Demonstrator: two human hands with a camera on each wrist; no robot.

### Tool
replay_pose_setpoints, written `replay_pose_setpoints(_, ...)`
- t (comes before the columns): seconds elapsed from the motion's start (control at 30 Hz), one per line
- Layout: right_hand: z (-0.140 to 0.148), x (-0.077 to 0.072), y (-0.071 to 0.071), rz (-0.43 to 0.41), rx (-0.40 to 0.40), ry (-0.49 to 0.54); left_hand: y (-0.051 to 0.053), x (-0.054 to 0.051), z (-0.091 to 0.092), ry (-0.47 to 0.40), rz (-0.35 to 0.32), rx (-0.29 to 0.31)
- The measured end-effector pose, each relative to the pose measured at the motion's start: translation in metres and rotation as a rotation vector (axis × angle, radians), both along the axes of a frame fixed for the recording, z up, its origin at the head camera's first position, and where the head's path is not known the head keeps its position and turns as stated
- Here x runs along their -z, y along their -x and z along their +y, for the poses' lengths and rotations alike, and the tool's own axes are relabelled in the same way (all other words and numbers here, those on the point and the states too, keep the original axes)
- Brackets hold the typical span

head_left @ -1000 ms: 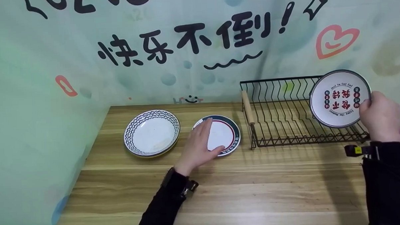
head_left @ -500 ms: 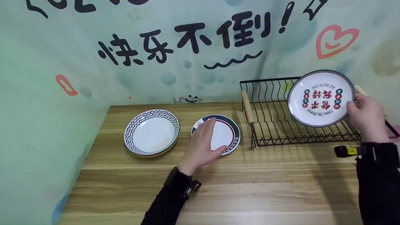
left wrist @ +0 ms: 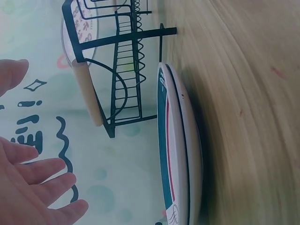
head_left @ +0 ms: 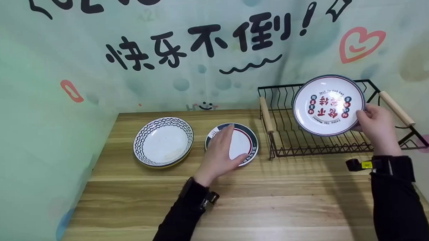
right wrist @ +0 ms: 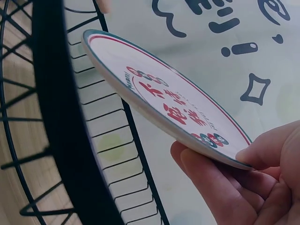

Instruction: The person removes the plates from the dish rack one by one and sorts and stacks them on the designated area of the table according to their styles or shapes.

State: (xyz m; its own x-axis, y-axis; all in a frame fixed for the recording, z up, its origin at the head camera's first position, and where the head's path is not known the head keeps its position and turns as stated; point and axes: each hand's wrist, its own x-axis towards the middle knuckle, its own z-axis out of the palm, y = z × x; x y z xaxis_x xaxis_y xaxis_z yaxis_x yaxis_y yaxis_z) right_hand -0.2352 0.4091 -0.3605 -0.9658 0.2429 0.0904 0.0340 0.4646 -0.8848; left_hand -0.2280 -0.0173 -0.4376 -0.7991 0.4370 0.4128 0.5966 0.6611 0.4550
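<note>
My right hand [head_left: 378, 129] grips the right rim of a white plate [head_left: 329, 105] with red and dark lettering, thumb on top and fingers beneath. In the right wrist view that plate [right wrist: 159, 98] is tilted and held above the black wire dish rack [head_left: 290, 150]. My left hand [head_left: 221, 152] hovers over a smaller plate [head_left: 242, 144] with a dark green rim and a red ring. Its fingers are straight and spread; in the left wrist view the hand [left wrist: 33, 183] is apart from that plate [left wrist: 173, 154], which seems stacked on another dish.
A white bowl [head_left: 163, 142] with a wavy-line rim stands at the left on the wooden table [head_left: 246, 212], atop another yellowish dish. The rack has wooden handles [head_left: 266, 115] at both ends. A printed cloth backdrop [head_left: 199, 85] hangs close behind.
The right hand has carried the lettered plate leftward over the rack, uncovering the rack's right end and handle. My left hand has shifted slightly right above the green-rimmed plate.
</note>
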Motion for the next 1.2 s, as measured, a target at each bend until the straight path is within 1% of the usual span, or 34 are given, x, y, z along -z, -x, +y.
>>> replay_pose_setpoints(0.07,-0.002,0.000,-0.001,0.019,-0.011,0.034,0.000,0.000,0.001,-0.009,-0.005,0.003)
replay_pose_setpoints(0.2,-0.006,0.002,-0.002,0.034,-0.024,0.083,-0.001,-0.001,0.003,-0.057,-0.048,0.008)
replay_pose_setpoints(0.33,-0.014,0.004,-0.005,0.039,-0.018,0.067,-0.003,-0.003,0.004,-0.119,-0.098,0.008)
replay_pose_setpoints(0.47,-0.023,0.004,-0.007,0.071,-0.014,0.025,-0.004,-0.005,0.005,-0.186,-0.140,0.014)
replay_pose_setpoints(0.6,-0.032,0.003,-0.008,0.095,-0.027,0.036,-0.004,-0.006,0.006,-0.262,-0.183,0.024)
replay_pose_setpoints(0.77,-0.042,-0.001,-0.011,0.109,-0.048,0.041,-0.005,-0.009,0.008,-0.335,-0.230,0.012)
replay_pose_setpoints(0.97,-0.055,-0.004,-0.013,0.149,-0.072,0.024,-0.004,-0.011,0.010,-0.413,-0.218,0.006)
replay_pose_setpoints(1.2,-0.069,-0.003,-0.013,0.178,-0.112,0.032,-0.005,-0.013,0.010,-0.493,-0.213,0.046)
